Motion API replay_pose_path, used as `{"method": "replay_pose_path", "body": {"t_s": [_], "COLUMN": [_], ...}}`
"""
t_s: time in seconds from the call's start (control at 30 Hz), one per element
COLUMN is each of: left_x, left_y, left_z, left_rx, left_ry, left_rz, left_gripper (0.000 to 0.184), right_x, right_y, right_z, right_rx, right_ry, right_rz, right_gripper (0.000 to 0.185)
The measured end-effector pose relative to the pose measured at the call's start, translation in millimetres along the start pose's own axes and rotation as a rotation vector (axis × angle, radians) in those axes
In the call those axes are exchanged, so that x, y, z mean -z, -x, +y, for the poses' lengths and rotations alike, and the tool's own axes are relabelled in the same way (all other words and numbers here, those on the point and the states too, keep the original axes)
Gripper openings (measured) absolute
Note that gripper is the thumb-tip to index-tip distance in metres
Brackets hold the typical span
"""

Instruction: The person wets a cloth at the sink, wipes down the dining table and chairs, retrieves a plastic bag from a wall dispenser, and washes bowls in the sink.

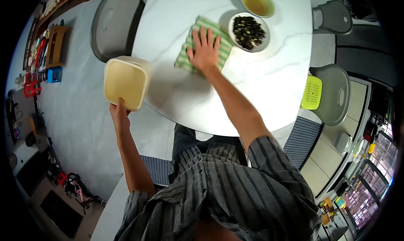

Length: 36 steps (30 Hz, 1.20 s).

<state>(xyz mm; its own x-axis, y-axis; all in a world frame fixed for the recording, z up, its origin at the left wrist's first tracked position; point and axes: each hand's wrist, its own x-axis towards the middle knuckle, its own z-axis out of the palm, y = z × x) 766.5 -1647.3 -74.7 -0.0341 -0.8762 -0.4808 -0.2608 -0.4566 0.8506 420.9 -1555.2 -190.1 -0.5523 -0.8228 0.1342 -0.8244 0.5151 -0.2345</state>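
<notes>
My right hand (205,50) lies flat with fingers spread on a green-and-white striped cloth (223,36) on the white marbled table (269,89). Off the table's left edge, my left hand (120,112) grips the rim of a cream square container (126,83), its thumb over the near side; the container's opening faces up and it looks empty. Just right of the cloth stands a plate of dark leafy food (249,32). Behind that plate, a green-rimmed bowl (257,4) holds a brownish liquid.
Grey chairs stand at the left (115,24), upper right (334,17) and right (334,95) of the table. A yellow-green basket (312,92) rests on the right chair. A small wooden stool (57,46) stands farther left, beside a blue one (54,74).
</notes>
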Motion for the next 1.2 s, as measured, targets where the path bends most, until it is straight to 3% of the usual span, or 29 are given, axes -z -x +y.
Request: {"method": "replay_pose_path", "body": {"t_s": [0.13,0.27,0.43,0.63,0.77,0.97,1.2], "left_x": [47.8,80.1,78.6,36.0,-1.8,-62.6,-108.5], "left_y": [-32.6,-61.7,-95.4,-107.1,-105.4,-108.1,-93.9], "left_z": [13.6,25.8,45.6,73.2,83.1,60.7,44.6], "left_rx": [0.032,0.008,-0.007,-0.038,-0.050,0.013,-0.013], "left_ry": [-0.028,-0.010,-0.004,-0.012,-0.058,-0.128,-0.265], "left_rz": [0.039,0.001,-0.027,-0.189,-0.279,-0.404,-0.555], "left_gripper": [0.034,0.034,0.032,0.038,0.045,0.046,0.042], "right_x": [-49.0,-86.8,-72.5,-19.3,3.7,49.9,68.4], "right_y": [-116.0,-142.0,-103.5,25.1,95.9,190.2,212.9], "right_z": [-57.0,-140.5,-163.2,-201.3,-179.2,-102.9,-51.2], "right_rx": [0.042,0.109,0.157,0.162,0.119,-0.116,-0.134], "right_ry": [-0.010,-0.010,-0.037,-0.168,-0.148,-0.131,-0.133], "right_rz": [0.057,0.110,0.052,-0.182,-0.231,-0.225,-0.144], "right_gripper": [0.069,0.069,0.069,0.065,0.064,0.064,0.064]}}
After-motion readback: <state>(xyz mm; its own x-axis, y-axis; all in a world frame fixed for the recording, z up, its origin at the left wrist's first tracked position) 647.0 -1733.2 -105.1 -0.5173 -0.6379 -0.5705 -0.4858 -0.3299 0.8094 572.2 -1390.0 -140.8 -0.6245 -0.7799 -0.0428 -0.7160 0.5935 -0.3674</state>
